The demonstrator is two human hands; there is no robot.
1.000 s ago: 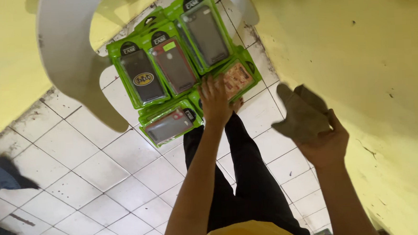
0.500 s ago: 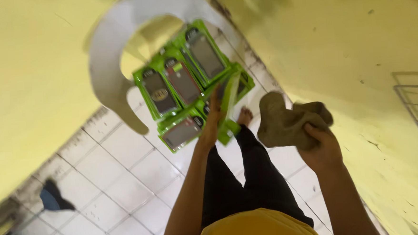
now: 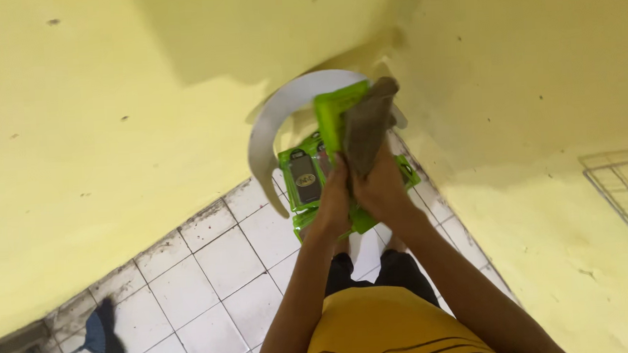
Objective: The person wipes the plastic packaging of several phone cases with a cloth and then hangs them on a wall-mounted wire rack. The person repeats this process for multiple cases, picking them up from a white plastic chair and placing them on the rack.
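White plastic chair (image 3: pixel 272 128) in the corner before me, its seat carrying a layer of green blister packs (image 3: pixel 304 178) laid flat and side by side. The chair stands on my white tiled floor (image 3: pixel 212 275).

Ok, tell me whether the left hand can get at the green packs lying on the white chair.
Probably yes. The left hand holds up a green pack right above the green packs on the chair, with nothing between them; it would need to free its grip first.
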